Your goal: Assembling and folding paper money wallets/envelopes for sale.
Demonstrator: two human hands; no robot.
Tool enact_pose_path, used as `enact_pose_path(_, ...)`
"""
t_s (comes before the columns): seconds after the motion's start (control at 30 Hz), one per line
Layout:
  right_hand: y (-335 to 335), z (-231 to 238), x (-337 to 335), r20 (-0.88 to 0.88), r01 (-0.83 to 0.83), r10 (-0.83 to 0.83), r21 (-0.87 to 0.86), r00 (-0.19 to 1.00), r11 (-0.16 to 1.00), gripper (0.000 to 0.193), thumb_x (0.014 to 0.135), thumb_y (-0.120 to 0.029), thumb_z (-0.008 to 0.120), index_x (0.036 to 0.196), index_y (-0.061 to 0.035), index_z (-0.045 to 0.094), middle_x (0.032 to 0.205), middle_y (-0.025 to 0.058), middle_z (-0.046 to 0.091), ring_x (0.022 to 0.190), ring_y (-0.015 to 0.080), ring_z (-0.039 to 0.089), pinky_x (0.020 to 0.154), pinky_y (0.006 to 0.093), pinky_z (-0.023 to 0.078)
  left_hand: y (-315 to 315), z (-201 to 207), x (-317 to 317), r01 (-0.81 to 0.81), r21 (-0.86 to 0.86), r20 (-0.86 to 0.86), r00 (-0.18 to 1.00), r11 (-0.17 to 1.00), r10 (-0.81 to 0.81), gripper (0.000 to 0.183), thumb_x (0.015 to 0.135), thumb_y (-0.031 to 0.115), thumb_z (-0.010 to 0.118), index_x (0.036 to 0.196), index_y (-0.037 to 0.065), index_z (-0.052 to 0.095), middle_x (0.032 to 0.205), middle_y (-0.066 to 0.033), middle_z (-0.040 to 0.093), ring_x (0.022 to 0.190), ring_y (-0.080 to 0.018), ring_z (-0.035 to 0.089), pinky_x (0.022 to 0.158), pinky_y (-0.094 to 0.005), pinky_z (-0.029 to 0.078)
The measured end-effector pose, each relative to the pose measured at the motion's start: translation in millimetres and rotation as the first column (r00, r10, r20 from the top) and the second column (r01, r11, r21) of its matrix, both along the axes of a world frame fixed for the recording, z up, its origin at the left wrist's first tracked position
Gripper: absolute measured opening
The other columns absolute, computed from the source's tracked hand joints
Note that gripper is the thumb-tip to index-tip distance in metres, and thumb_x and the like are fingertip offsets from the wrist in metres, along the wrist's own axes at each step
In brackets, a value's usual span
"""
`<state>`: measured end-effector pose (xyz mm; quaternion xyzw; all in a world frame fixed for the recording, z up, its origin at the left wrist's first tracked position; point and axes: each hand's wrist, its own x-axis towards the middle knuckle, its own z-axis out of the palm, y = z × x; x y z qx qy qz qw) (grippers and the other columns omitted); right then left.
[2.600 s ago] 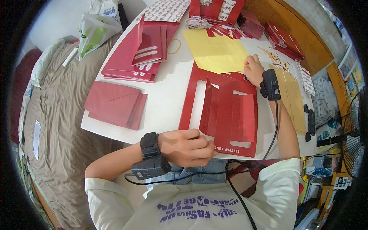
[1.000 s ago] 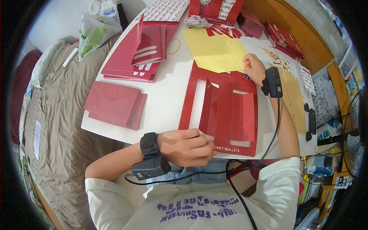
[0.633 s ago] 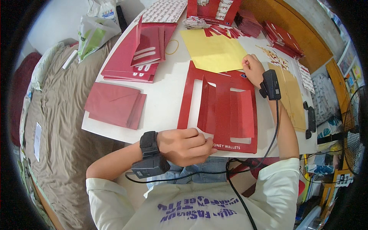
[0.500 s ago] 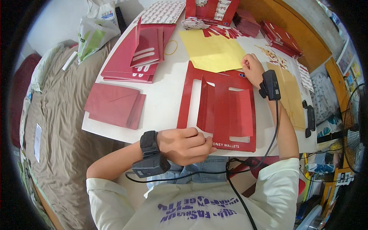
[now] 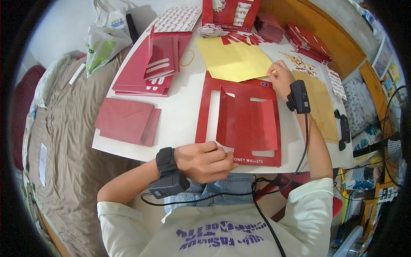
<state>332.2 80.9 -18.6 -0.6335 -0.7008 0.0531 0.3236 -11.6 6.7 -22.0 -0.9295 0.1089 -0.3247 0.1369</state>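
In front of me lies a red cardboard panel (image 5: 237, 124) with long cut-out slots and folded-up flaps. Over its lower left corner rests my left hand (image 5: 203, 162), its fingers curled in at the front edge; the fingertips are partly hidden. Beyond the panel is a yellow sheet (image 5: 235, 55), its near corner close to the panel's top edge. My right hand (image 5: 280, 79) is at the sheet's right edge, thumb and forefinger pinched together. Whatever sits between those fingertips is too small to make out.
Dark red folded card pieces (image 5: 160, 55) are stacked at the left, with red envelopes (image 5: 126, 120) nearer me. A standing red display box (image 5: 231, 15), red bundles (image 5: 308, 43) and small strips (image 5: 302, 64) occupy the back. Brown sheets (image 5: 319, 111) lie at right. A black cable (image 5: 214, 199) hangs across my lap.
The whole view has shifted slightly. My right hand stays at the yellow sheet's edge with its fingers pinched; my left hand keeps its place at the panel's lower left.
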Motion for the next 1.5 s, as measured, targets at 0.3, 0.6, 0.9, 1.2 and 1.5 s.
enact_pose_path(0.3,-18,8,-6,0.051,-0.006,-0.005,0.219,0.999,0.976,0.008,0.085,-0.004,0.061,0.091,-0.0028,0.055,0.094,0.0069,0.055,0.071,0.0163,0.052,0.065,0.0282,0.044,-1,-1,-1,-0.001,-0.011,-0.004,1.0,1.0,0.001,0.013,0.078,0.016,0.073,0.089,0.01,0.07,0.094,-0.004,0.063,0.071,-0.0123,0.058,0.062,-0.024,0.049)
enact_pose_path(0.6,-119,51,-52,-0.203,0.106,-0.068,0.182,0.977,0.978,0.011,0.083,-0.003,0.064,0.091,-0.0039,0.056,0.081,0.0015,0.058,0.067,0.0103,0.051,0.06,0.0251,0.041,0,10,3,-0.018,0.044,0.003,1.0,0.999,0.018,0.029,0.074,0.009,0.07,0.102,0.005,0.07,0.096,-0.0093,0.063,0.073,-0.0152,0.06,0.063,-0.0256,0.049)
enact_pose_path(0.9,-213,68,-115,-0.429,0.135,-0.005,0.275,0.903,0.952,0.016,0.084,-0.002,0.066,0.096,-0.0037,0.056,0.085,-0.0012,0.058,0.07,0.006,0.05,0.064,0.0224,0.041,-15,42,22,-0.192,0.026,0.147,0.971,0.981,0.186,0.048,0.066,0.007,0.065,0.114,0.0,0.065,0.099,-0.0115,0.064,0.076,-0.0186,0.062,0.062,-0.0294,0.05)
enact_pose_path(1.2,-205,31,-139,-0.778,0.211,0.067,0.25,0.625,0.945,0.03,0.084,-0.004,0.068,0.104,-0.0051,0.046,0.089,0.0017,0.057,0.074,0.0058,0.051,0.068,0.0205,0.041,-39,32,43,-0.278,-0.085,0.252,0.923,0.957,0.291,0.045,0.067,0.003,0.065,0.112,-0.001,0.066,0.096,-0.0106,0.062,0.073,-0.0188,0.06,0.06,-0.0297,0.048)
enact_pose_path(1.5,-198,24,-152,-0.872,0.267,0.135,0.287,0.47,0.92,0.024,0.088,0.001,0.063,0.102,-0.0043,0.045,0.089,0.0027,0.055,0.076,0.0062,0.05,0.07,0.0216,0.043,-34,24,48,-0.285,-0.155,0.294,0.901,0.946,0.32,0.042,0.069,0.002,0.065,0.111,-0.001,0.065,0.093,-0.0105,0.061,0.072,-0.019,0.059,0.059,-0.0297,0.047)
